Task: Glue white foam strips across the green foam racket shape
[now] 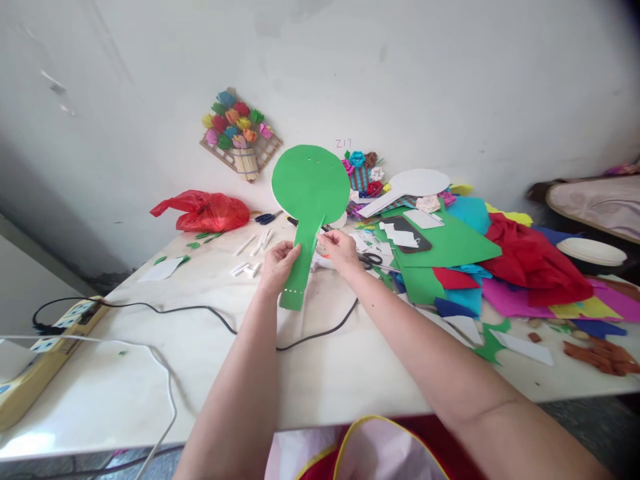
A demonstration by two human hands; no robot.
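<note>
A green paddle-shaped cutout (310, 183), a round disc on a long strip handle, stands upright above the white table (210, 360). My left hand (278, 261) pinches the left edge of the handle. On the handle's right edge my right hand (340, 248) is closed, fingers curled. Behind the right hand lies a white tool with an orange part (320, 259), partly hidden. A matching white paddle cutout (407, 187) rests on the craft pile to the right.
Coloured paper and felt sheets (500, 267) cover the table's right half, with scissors (373, 259). A black cable (200, 310) runs to a power strip (45, 347) at left. A red plastic bag (207, 210) and blue-handled scissors (267, 217) lie by the wall, where paper-flower crafts (239, 130) hang.
</note>
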